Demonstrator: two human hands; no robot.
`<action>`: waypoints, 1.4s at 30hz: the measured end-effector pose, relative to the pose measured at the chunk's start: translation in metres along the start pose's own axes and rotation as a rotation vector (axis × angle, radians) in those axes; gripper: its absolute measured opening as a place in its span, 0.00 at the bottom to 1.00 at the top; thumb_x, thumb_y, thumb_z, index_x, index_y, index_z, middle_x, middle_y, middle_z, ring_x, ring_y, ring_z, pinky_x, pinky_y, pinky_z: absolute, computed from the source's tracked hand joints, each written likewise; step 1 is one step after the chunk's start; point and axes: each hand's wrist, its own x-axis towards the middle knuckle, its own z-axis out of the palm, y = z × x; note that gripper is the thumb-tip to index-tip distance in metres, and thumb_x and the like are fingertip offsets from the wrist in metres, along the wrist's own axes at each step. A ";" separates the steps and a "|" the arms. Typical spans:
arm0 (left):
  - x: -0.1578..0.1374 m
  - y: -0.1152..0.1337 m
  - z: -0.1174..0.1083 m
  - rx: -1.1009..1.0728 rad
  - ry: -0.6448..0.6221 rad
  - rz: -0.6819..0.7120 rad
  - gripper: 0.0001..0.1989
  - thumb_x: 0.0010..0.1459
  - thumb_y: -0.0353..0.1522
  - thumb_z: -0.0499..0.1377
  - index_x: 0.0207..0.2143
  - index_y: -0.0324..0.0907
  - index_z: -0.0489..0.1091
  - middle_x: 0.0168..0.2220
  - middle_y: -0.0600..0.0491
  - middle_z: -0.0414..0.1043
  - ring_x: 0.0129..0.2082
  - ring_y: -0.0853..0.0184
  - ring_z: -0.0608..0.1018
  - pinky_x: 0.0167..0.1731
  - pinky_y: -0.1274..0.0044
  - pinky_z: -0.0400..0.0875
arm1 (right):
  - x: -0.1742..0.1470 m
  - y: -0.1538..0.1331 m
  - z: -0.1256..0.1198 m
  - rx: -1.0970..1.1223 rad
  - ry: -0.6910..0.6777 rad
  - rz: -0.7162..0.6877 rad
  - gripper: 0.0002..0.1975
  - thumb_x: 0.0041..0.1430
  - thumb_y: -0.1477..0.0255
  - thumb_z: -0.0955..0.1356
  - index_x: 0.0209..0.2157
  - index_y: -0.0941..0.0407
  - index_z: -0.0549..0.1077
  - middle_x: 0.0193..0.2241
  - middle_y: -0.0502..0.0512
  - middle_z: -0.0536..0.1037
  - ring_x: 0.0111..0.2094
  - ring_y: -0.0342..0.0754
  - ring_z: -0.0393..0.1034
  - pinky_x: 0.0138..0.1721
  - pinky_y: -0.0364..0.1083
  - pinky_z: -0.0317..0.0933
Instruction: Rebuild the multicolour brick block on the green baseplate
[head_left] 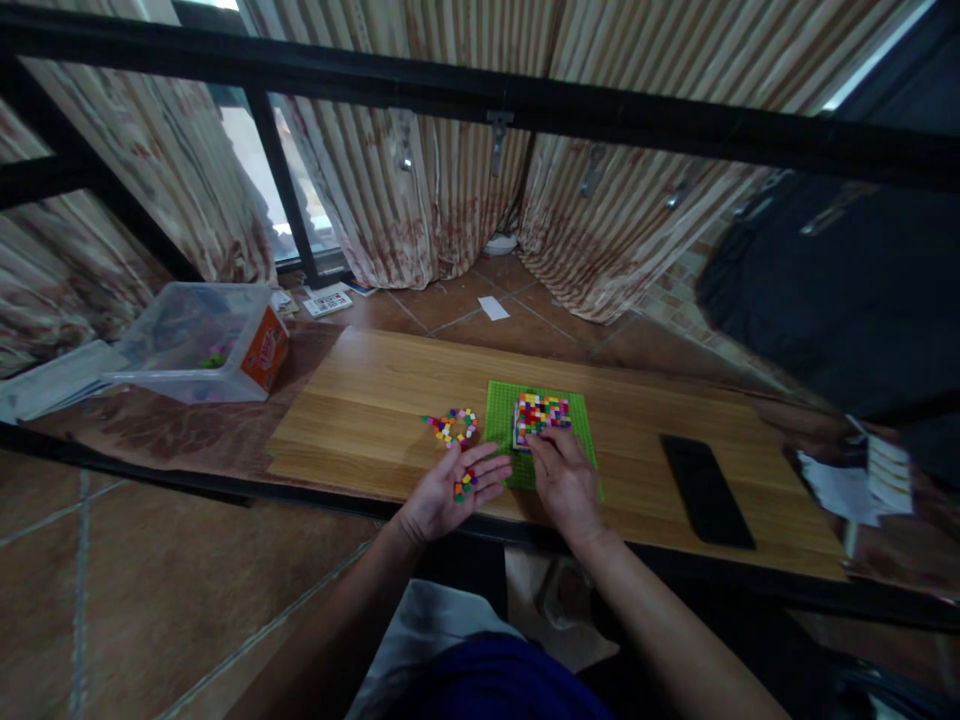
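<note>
My left hand [451, 492] is palm up with its fingers stretched out, holding several small coloured toy bricks [463, 484] on the palm and fingers. My right hand [564, 482] has its thumb and fingers pinched together at the near edge of a multicoloured brick block [531, 412]; what is between the fingertips is hidden. That block stands on a green studded baseplate [501, 405], and the right hand covers part of both. Just beyond my left hand, a loose pile of small bricks [452, 428] lies on the wooden board in a rough ring.
A black phone-like slab [707, 490] lies on the wooden board [375, 375], right of the baseplate. At the left stands a clear plastic bin [187, 385] with an orange label and a few pieces inside. Papers [847, 485] lie at the right end. A dark metal bar [450, 88] crosses beyond.
</note>
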 end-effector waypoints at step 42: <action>0.001 0.003 0.001 -0.061 -0.015 -0.024 0.26 0.62 0.44 0.46 0.54 0.36 0.64 0.40 0.45 0.75 0.38 0.64 0.77 0.43 0.75 0.65 | -0.005 -0.071 0.014 0.366 -0.214 0.102 0.12 0.57 0.78 0.63 0.38 0.52 0.74 0.36 0.54 0.76 0.41 0.50 0.68 0.44 0.51 0.62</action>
